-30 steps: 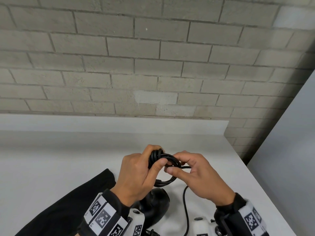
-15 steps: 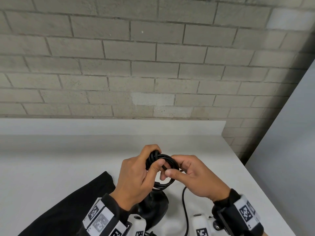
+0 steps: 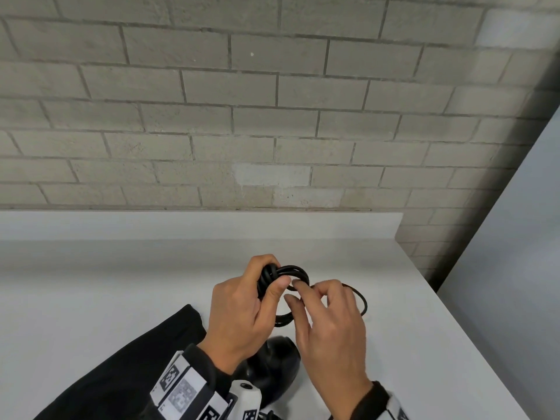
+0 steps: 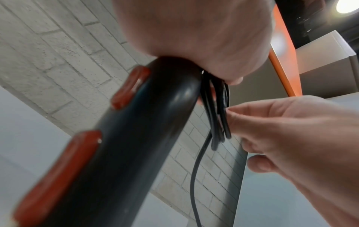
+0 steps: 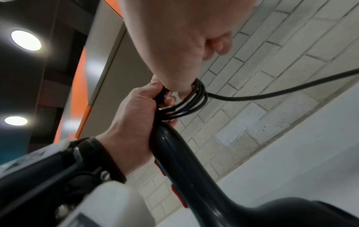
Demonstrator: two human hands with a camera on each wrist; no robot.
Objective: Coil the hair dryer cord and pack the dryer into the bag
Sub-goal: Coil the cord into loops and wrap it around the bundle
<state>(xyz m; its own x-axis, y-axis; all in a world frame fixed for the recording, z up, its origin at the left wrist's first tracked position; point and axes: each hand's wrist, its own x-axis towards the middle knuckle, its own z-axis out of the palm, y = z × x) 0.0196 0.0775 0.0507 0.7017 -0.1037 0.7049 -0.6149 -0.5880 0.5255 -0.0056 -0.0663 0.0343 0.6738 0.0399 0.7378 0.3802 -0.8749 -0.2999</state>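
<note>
A: Head view: the right hand has slid out along the cord, fingers loosely curled around a fresh loop; the left hand pinches the coil above the bench.

B: Left wrist: the dryer handle sits under that fist, bundle beside it.

A: Right wrist: one strand trails free. Coiling seems unfinished; the bag waits.
</note>
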